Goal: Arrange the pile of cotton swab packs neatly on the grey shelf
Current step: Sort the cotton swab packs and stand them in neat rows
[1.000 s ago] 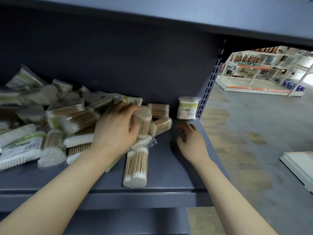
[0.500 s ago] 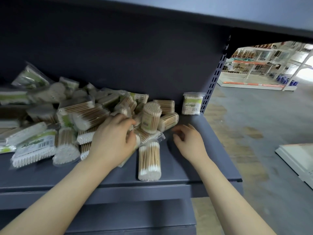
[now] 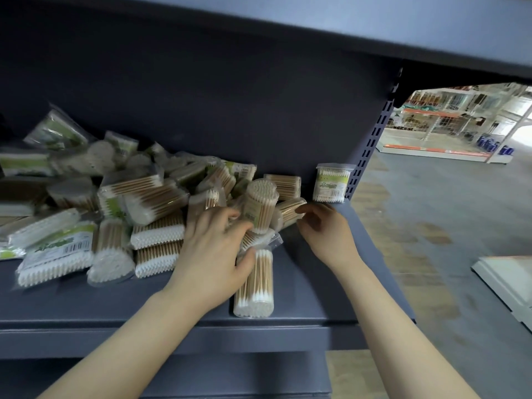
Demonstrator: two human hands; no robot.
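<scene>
**Swab packs heaped, one upright pack at risk**

The packs [image 3: 138, 214] lay piled on the left of the shelf [image 3: 316, 277]. The left hand [image 3: 213, 254] curled round a lying pack [image 3: 254, 283]; the right hand [image 3: 328, 228], fingers loosely bent, touched another. A nudge could topple the upright pack [image 3: 260, 205].

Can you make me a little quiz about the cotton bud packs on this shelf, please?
1. True or false: one square box of swabs stands upright by itself in the shelf's back right corner.
2. Which hand is nearest that box? A) the left hand B) the right hand
3. Fill in: the round pack at the front edge of the grey shelf is lying on its ____.

Key
1. True. It stands apart from the pile.
2. B. The left hand is on the pile.
3. Side.
</scene>
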